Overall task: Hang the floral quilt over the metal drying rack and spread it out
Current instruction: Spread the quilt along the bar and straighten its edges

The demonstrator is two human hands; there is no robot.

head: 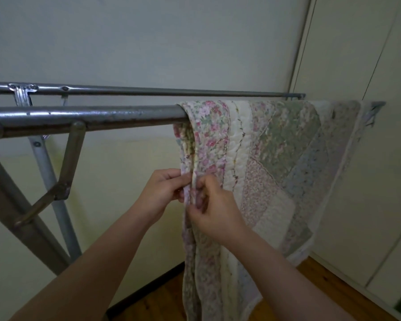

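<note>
Forearms: both bare, entering from the bottom edge and meeting at mid-frame
Left hand (162, 193): fingers pinched on the quilt's left hanging edge, from the left side
Right hand (214, 212): fingertips closed on the same edge, just right of and slightly below the left hand; the two hands nearly touch
Floral quilt (283, 158): draped over the right half of the near bar, hanging down toward the floor; its left edge is folded over on itself where the hands hold it
Quilt edges: right border runs slanting down from the bar's right end; bottom of the left part is cut off by the frame
Metal drying rack (90, 115): near bar is bare from the left frame edge to the quilt; a second, thinner bar runs behind it, also bare
Open room: the uncovered left stretch of the near bar
Rack legs: slanted tubes and a folding brace at lower left, feet out of view
Hidden: the quilt's far side behind the bar; the bar's right end is mostly covered
Wooden floor (162, 300): dim, seen only at the bottom
</note>
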